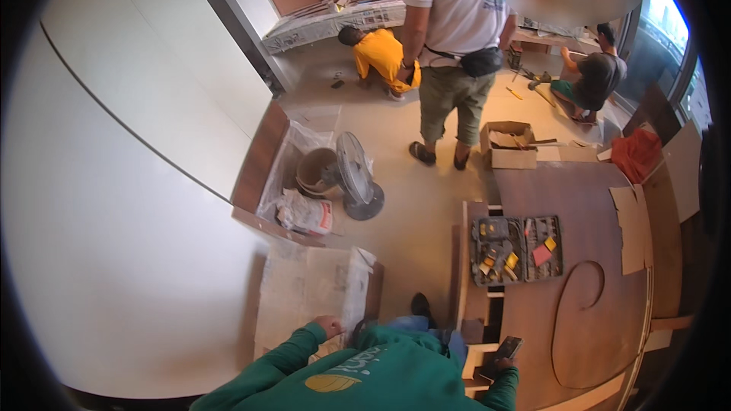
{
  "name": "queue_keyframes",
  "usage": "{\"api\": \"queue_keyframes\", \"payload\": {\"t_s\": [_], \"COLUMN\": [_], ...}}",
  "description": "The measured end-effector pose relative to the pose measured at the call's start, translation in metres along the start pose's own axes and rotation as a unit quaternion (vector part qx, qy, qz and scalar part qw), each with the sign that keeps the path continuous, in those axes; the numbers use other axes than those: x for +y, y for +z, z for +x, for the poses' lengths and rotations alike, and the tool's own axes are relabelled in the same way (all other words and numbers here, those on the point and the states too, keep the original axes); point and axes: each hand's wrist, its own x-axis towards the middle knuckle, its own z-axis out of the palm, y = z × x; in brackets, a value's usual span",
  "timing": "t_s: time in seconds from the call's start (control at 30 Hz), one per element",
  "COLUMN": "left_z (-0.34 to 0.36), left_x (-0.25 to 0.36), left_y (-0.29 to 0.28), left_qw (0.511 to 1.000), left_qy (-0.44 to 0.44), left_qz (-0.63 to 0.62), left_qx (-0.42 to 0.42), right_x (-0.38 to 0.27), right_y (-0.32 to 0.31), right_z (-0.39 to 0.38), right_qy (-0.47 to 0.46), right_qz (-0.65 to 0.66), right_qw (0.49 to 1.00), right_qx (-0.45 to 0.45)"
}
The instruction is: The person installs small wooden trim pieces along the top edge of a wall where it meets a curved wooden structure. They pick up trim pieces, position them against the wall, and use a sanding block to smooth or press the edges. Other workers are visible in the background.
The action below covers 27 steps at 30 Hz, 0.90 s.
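Observation:
My right hand (504, 364), low at the right, is wrapped round a dark mobile phone (510, 348) beside the wooden panel (525, 320). My left hand (330, 326) is out to the left with its fingers loosely curled, and I see nothing in it. Below and behind that hand lies a plastic-covered cardboard stack (304, 285); whether the hand touches it I cannot tell. On the panel ahead of my right hand rests an opened tool case (520, 251) with a power drill and small yellow and pink pieces. A thin brown strip (560, 316) curls across the wood.
A person in a white shirt (457, 27) stands ahead. Someone in yellow (377, 53) crouches further off; another in a dark shirt (601, 72) sits at the right. A grey fan (352, 167), a bucket (311, 171), a sack (304, 213) and a cardboard box (509, 156) stand between.

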Motion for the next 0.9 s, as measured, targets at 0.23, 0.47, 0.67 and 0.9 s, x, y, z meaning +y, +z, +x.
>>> {"api": "queue_keyframes", "payload": {"t_s": [0.23,0.47,0.67,0.9], "left_z": [0.073,0.124,0.17,0.294], "left_x": [0.036,0.012,0.006,0.045], "left_y": [-0.057,-0.023,-0.08,-0.211], "left_qw": [0.954,0.977,0.954,0.929], "left_qy": [-0.032,-0.043,-0.25,-0.177], "left_qz": [-0.267,-0.151,-0.146,-0.133], "left_qx": [0.133,0.147,0.082,0.297], "right_x": [-0.111,-0.214,-0.347,-0.55], "right_y": [-0.018,-0.054,-0.078,-0.18], "right_z": [0.009,0.08,0.172,0.242], "right_qy": [-0.186,-0.179,-0.166,-0.226], "right_qz": [-0.419,-0.45,-0.44,-0.427], "right_qw": [0.874,0.847,0.853,0.865], "right_qx": [-0.161,-0.219,-0.227,-0.135]}}
